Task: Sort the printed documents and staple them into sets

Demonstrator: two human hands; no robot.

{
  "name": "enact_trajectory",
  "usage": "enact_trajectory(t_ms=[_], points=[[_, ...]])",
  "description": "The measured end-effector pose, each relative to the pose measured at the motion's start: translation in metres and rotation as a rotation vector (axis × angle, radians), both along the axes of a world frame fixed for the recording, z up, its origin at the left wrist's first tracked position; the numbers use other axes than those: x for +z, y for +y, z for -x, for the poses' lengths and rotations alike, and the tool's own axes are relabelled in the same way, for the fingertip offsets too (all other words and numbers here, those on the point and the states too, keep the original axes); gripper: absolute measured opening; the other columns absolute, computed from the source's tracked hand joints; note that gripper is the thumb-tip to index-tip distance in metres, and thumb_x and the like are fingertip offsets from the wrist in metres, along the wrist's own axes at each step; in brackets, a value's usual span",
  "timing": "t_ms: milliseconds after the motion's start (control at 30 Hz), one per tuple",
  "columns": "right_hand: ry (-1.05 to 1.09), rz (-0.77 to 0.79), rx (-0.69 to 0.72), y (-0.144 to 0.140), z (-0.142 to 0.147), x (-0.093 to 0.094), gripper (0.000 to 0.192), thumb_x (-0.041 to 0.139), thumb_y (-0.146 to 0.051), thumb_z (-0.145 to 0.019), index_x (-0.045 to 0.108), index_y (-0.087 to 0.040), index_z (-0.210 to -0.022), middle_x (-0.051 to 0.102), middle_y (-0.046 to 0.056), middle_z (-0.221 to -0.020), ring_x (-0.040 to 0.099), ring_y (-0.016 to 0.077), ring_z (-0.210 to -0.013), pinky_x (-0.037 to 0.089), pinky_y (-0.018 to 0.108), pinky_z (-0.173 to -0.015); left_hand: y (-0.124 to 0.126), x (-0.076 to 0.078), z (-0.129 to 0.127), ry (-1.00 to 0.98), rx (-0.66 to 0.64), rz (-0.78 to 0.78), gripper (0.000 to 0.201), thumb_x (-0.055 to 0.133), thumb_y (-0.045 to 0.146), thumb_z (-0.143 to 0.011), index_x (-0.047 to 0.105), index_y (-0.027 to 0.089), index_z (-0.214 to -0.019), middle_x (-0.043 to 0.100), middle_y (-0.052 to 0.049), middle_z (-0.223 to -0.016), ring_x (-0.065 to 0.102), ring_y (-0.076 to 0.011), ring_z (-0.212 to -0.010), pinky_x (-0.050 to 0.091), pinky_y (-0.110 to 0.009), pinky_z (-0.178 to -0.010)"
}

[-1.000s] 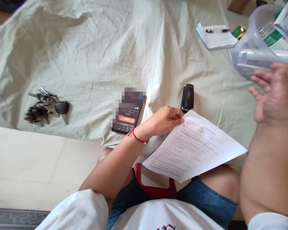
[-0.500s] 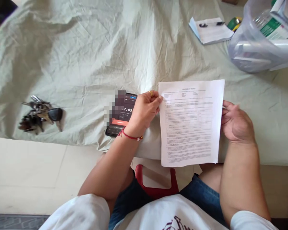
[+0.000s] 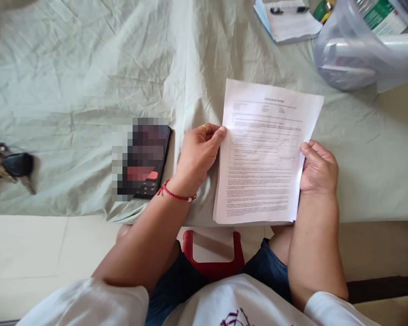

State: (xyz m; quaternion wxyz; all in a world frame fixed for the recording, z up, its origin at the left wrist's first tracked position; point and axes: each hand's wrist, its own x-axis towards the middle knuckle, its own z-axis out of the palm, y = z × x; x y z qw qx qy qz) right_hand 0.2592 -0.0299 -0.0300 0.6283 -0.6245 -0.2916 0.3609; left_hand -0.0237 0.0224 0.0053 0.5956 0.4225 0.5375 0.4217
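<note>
A stack of printed paper sheets (image 3: pixel 261 158) is held up in front of me, its top edge leaning a little to the right. My left hand (image 3: pixel 202 151) pinches the left edge between thumb and fingers. On the opposite edge, my right hand (image 3: pixel 318 165) is closed with its thumb on the front and its fingers partly hidden behind. A dark phone (image 3: pixel 149 158), partly pixelated, lies on the cloth just left of my left hand. At the far left a bunch of keys (image 3: pixel 10 165) is cut off by the view's edge.
A wrinkled pale green cloth (image 3: pixel 122 68) covers the table. At the upper right stand a translucent plastic container (image 3: pixel 340 68) with a bottle and papers in it, and a notepad (image 3: pixel 292 27) bearing a black pen (image 3: pixel 289 10). A red stool (image 3: pixel 214 267) shows below the table edge.
My right hand has closed on the right edge of the papers, thumb now in front. The sheets have tilted clockwise. My view has shifted, moving the keys and phone leftward in it.
</note>
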Motion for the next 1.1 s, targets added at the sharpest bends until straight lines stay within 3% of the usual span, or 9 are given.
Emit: enact_trajectory(t_ms=[133,267,500,733,1100], points=[[0.028,-0.019,-0.017,0.004,0.012,0.004,0.029,0.099,-0.041,-0.083,0.082,-0.022,-0.096,0.086,0.004,-0.100,0.084,0.0234,-0.096,0.074,0.043,-0.094,-0.004,0.003,-0.002,-0.151,-0.088,0.061,0.048,0.092,0.066,-0.096,0.072,0.023,-0.093,0.077,-0.006,-0.089,0.079,-0.0267,-0.094,0.065,-0.035,-0.084],[0.061,-0.011,0.035,0.002,0.025,0.016,0.026,0.099,-0.038,-0.082,0.086,-0.019,-0.093,0.088,0.008,-0.101,0.084,0.0231,-0.092,0.074,0.042,-0.095,-0.007,0.001,0.000,-0.194,-0.092,0.113,0.047,0.092,0.065,-0.097,0.078,0.020,-0.103,0.081,-0.008,-0.090,0.085,-0.0332,-0.100,0.071,-0.041,-0.088],[0.079,-0.012,0.007,0.001,0.030,0.026,0.018,0.097,-0.032,-0.080,0.089,-0.018,-0.088,0.088,0.009,-0.100,0.083,0.0228,-0.087,0.073,0.039,-0.086,-0.007,-0.005,0.003,-0.200,-0.082,0.137,0.041,0.088,0.061,-0.103,0.080,0.021,-0.107,0.082,-0.007,-0.090,0.086,-0.0309,-0.097,0.071,-0.039,-0.086],[0.071,-0.039,-0.006,-0.001,0.032,0.030,0.012,0.095,-0.029,-0.082,0.088,-0.020,-0.082,0.087,0.008,-0.095,0.081,0.0207,-0.083,0.072,0.035,-0.080,-0.008,-0.003,0.000,-0.190,-0.084,0.137,0.038,0.088,0.056,-0.105,0.078,0.020,-0.098,0.083,-0.009,-0.094,0.084,-0.0290,-0.096,0.069,-0.038,-0.086],[0.059,-0.033,0.004,-0.002,0.029,0.032,0.014,0.097,-0.033,-0.083,0.090,-0.021,-0.087,0.090,0.009,-0.104,0.087,0.0270,-0.094,0.077,0.044,-0.091,-0.009,-0.004,-0.003,-0.178,-0.074,0.134,0.036,0.087,0.053,-0.107,0.076,0.021,-0.093,0.082,-0.008,-0.093,0.082,-0.0272,-0.092,0.068,-0.036,-0.082]])
